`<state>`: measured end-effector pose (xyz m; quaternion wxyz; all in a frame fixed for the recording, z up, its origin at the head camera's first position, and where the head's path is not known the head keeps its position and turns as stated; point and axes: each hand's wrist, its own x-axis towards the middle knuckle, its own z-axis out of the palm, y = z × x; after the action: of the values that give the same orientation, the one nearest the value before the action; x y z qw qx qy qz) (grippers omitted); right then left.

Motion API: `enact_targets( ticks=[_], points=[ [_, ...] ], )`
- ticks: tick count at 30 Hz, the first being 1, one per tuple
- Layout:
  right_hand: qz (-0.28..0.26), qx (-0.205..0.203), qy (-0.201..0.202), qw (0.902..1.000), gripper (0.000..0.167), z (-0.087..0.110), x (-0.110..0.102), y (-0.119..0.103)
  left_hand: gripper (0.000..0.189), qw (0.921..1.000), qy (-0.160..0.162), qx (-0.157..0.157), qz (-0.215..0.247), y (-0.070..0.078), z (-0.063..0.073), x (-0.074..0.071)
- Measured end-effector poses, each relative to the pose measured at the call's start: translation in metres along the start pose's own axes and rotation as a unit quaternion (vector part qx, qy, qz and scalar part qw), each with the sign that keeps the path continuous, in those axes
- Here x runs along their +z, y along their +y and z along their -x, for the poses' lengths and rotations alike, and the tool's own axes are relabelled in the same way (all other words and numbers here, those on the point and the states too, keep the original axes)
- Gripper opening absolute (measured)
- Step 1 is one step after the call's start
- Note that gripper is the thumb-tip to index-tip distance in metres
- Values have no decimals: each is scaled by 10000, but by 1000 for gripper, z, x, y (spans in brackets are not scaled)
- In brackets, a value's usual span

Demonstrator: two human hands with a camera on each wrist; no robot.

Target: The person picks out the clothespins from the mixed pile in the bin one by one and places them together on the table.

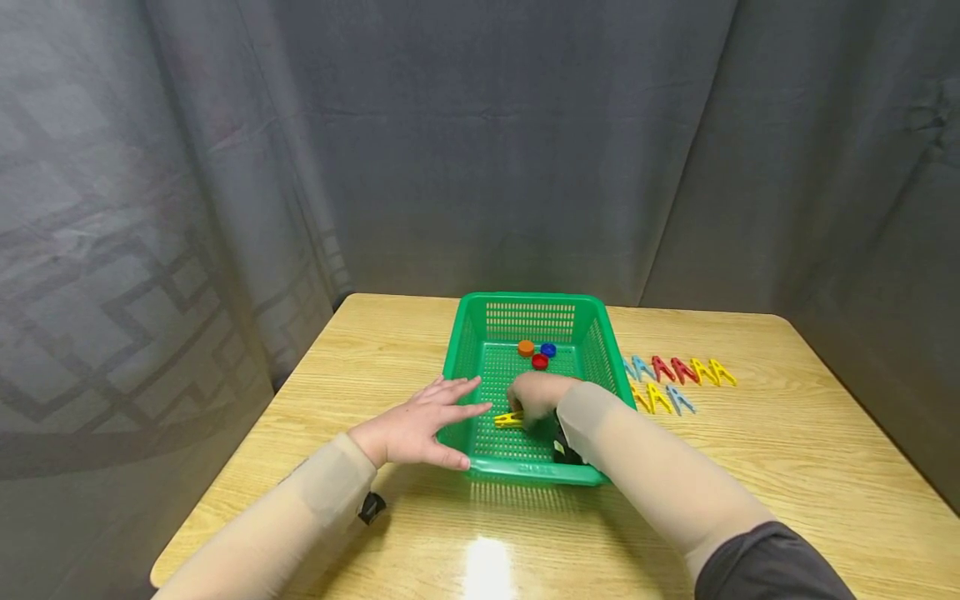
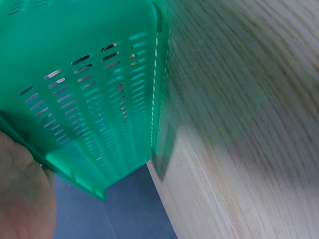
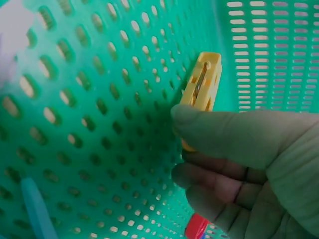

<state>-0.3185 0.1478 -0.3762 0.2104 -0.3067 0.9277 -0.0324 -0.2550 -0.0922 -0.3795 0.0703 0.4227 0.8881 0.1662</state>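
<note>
A yellow clothespin [image 1: 507, 421] [image 3: 204, 82] lies low inside the green basket [image 1: 536, 473], pinched between the thumb and fingers of my right hand [image 1: 536, 396] [image 3: 239, 149]. My left hand [image 1: 416, 425] [image 2: 25, 191] rests at the basket's left rim, fingers spread and fairly straight. Toward the basket's far end sit an orange cap [image 1: 526, 348], a blue cap [image 1: 549, 350] and a red cap [image 1: 540, 362]. In the right wrist view, part of a light blue piece [image 3: 37, 209] shows on the perforated floor. My right forearm covers the basket's near right corner.
To the basket's right, two rows of clothespins lie on the wooden table [image 1: 810, 433]: light blue [image 1: 642, 368], red [image 1: 684, 372] and yellow [image 1: 722, 373] ones at the back, yellow [image 1: 658, 398] and light blue [image 1: 680, 400] in front. Grey curtains [image 1: 495, 167] hang behind the table.
</note>
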Motion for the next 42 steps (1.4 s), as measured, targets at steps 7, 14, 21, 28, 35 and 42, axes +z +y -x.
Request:
enact_targets(
  ticks=[7, 14, 21, 28, 35, 42],
  points=[
    [-186, -297, 379, 9987, 17, 0, -6, 1, 81, 10000, 18, -16, -44, 1, 1, -1],
    [-283, -432, 617, 9968, 18, 10, -20, 2, 81, 10000, 24, 8, -18, 3, 0, -1],
    [-321, -446, 711, 9960, 16, 26, -29, 6, 80, 10000, 46, 44, 9, 3, 0, -1],
    [-451, -593, 911, 9930, 14, 45, -41, 15, 80, 9999, 89, 142, 14, 4, 0, -2],
    [-805, -507, 1147, 9888, 10, 65, -49, 23, 79, 9999, 75, 130, 46, 4, -1, -2],
    [-890, -449, 1408, 9850, 6, 85, -52, 34, 79, 9998, 74, 143, 66, 3, -1, 0]
  ],
)
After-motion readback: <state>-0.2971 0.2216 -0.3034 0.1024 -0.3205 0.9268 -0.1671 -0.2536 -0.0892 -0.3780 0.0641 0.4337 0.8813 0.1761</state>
